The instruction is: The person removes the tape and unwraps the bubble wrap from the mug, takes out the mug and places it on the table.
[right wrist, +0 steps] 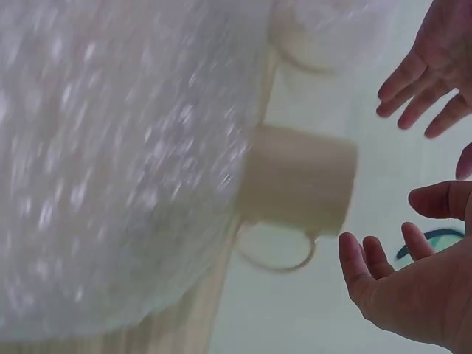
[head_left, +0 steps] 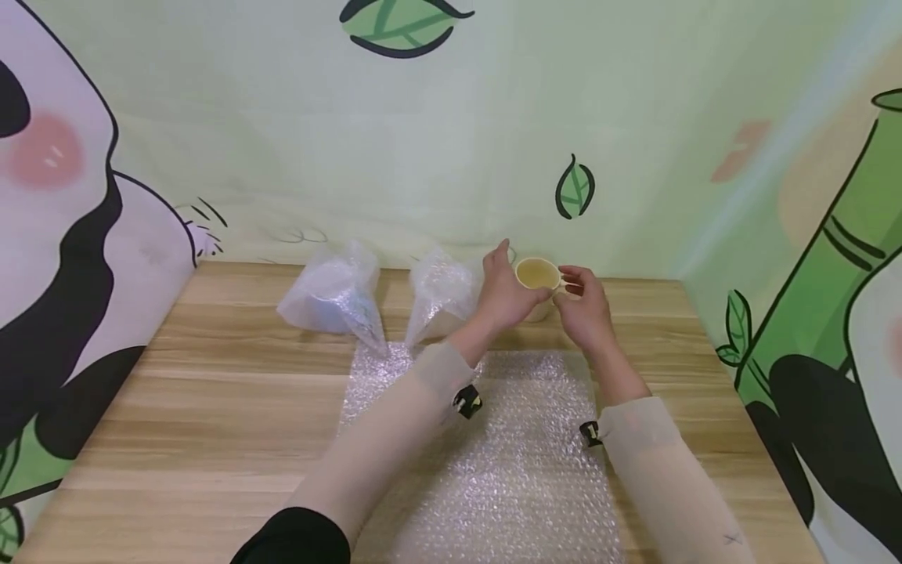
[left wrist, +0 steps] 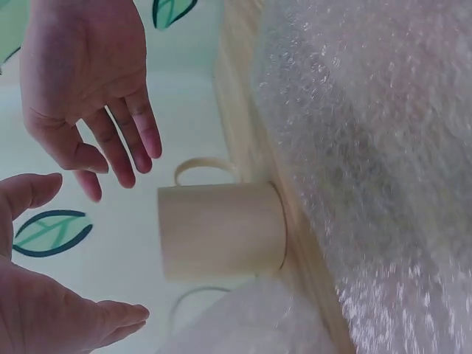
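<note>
A cream mug (head_left: 538,276) with a looped handle stands upright near the table's back edge. My left hand (head_left: 504,291) is on the mug's left side and my right hand (head_left: 586,307) is by its handle on the right. In the left wrist view the mug (left wrist: 221,230) shows whole, and the fingers of both hands are spread loosely, apart from it. The right wrist view shows the same gap beside the mug (right wrist: 301,181), the right fingertips being close to its rim. A bubble wrap sheet (head_left: 524,454) lies flat under my forearms, in front of the mug.
Two bubble-wrapped bundles stand left of the mug: a bluish one (head_left: 337,296) farther out and a paler one (head_left: 442,291) beside my left hand. The wooden table (head_left: 232,407) ends at a printed backdrop (head_left: 282,157) behind the mug.
</note>
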Available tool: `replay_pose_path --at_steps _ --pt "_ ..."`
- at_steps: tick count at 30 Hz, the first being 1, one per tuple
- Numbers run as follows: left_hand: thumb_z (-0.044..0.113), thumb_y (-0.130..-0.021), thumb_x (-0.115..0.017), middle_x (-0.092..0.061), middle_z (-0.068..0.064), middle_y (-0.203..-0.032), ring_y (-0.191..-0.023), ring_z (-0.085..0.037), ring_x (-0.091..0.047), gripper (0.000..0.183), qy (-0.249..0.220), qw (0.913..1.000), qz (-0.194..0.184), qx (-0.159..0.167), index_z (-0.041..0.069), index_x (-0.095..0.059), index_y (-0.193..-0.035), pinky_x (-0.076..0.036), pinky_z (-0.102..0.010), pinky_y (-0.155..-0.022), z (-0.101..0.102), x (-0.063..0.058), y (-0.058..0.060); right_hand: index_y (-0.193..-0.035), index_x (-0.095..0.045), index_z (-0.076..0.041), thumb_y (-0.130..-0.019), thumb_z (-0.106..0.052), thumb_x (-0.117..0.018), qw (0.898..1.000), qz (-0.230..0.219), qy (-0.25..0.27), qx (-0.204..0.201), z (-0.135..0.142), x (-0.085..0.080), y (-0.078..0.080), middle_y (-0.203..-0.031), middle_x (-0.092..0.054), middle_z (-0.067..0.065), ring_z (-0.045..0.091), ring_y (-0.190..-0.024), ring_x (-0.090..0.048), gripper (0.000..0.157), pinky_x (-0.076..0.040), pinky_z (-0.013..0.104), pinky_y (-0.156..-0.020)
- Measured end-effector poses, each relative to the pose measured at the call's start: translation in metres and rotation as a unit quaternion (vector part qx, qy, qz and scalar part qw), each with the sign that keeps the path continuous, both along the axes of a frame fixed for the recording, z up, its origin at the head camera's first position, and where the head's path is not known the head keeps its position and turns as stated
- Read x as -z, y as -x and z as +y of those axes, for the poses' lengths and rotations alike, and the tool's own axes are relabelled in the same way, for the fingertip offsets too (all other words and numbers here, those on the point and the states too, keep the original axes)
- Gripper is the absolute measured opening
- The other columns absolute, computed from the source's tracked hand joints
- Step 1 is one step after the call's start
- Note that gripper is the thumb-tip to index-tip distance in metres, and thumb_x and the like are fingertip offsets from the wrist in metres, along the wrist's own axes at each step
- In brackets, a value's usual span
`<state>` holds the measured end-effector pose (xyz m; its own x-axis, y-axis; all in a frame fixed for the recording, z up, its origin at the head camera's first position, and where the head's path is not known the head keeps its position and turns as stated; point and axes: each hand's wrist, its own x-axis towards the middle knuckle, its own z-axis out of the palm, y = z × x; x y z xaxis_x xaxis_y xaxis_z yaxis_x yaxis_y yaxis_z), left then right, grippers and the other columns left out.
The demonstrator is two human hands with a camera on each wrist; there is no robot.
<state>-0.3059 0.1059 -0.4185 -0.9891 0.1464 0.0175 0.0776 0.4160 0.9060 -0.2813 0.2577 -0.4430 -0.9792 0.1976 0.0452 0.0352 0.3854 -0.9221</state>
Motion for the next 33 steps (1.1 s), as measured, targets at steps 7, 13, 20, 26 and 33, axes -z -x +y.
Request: replay_pose_path --at_steps 7,13,20,26,33 --pt "0.028 -0.082 -0.086 -0.024 -0.016 -0.166 -0.144 -0.036 -0.045 0.109 -0.016 0.9997 -0.003 0.017 0.013 -0.017 -0.165 -0.043 -0.045 -0.119 -0.024 -0.007 -0.011 -0.145 -0.05 0.001 -0.097 -0.003 -0.058 0.999 0.015 0.033 -0.034 -0.022 -0.008 -0.013 -0.148 -0.05 0.026 0.041 -0.137 -0.048 0.049 -0.044 0.048 -0.115" --pt "0.028 -0.083 -0.084 -0.022 -0.015 -0.167 -0.149 -0.036 -0.039 0.107 -0.019 0.9992 0.011 0.033 0.014 -0.017 -0.165 -0.037 -0.047 -0.123 -0.041 -0.012 -0.021 -0.144 -0.05 0.001 -0.098 -0.002 -0.059 0.997 0.017 0.052 -0.058 -0.035 -0.014 -0.023 -0.148 -0.05 0.026 0.04 -0.136 -0.049 0.046 -0.045 0.049 -0.113" --pt "0.032 -0.089 -0.08 -0.021 -0.014 -0.167 -0.151 -0.036 -0.036 0.097 -0.002 0.9988 0.027 0.04 0.014 -0.021 -0.164 -0.034 -0.05 -0.125 -0.061 -0.013 -0.027 -0.146 -0.048 -0.002 -0.096 0.002 -0.057 0.995 0.005 0.067 -0.078 -0.045 -0.015 -0.03 -0.148 -0.05 0.023 0.039 -0.136 -0.049 0.051 -0.044 0.047 -0.115" --pt "0.035 -0.098 -0.069 -0.022 -0.014 -0.165 -0.15 -0.037 -0.036 0.08 0.001 0.9991 0.039 0.018 0.012 -0.026 -0.161 -0.036 -0.053 -0.123 -0.084 -0.005 -0.023 -0.153 -0.042 -0.007 -0.102 -0.007 -0.059 0.992 -0.027 0.075 -0.092 -0.053 -0.01 -0.032 -0.148 -0.05 0.018 0.036 -0.138 -0.05 0.054 -0.048 0.047 -0.112" --pt "0.037 -0.104 -0.058 -0.019 -0.016 -0.167 -0.151 -0.039 -0.034 0.072 -0.006 0.9997 0.019 -0.015 0.01 -0.025 -0.162 -0.034 -0.054 -0.124 -0.111 0.009 -0.015 -0.16 -0.035 -0.012 -0.105 -0.018 -0.057 0.988 -0.06 0.091 -0.11 -0.064 0.001 -0.027 -0.152 -0.047 0.019 0.037 -0.14 -0.05 0.06 -0.046 0.05 -0.115"
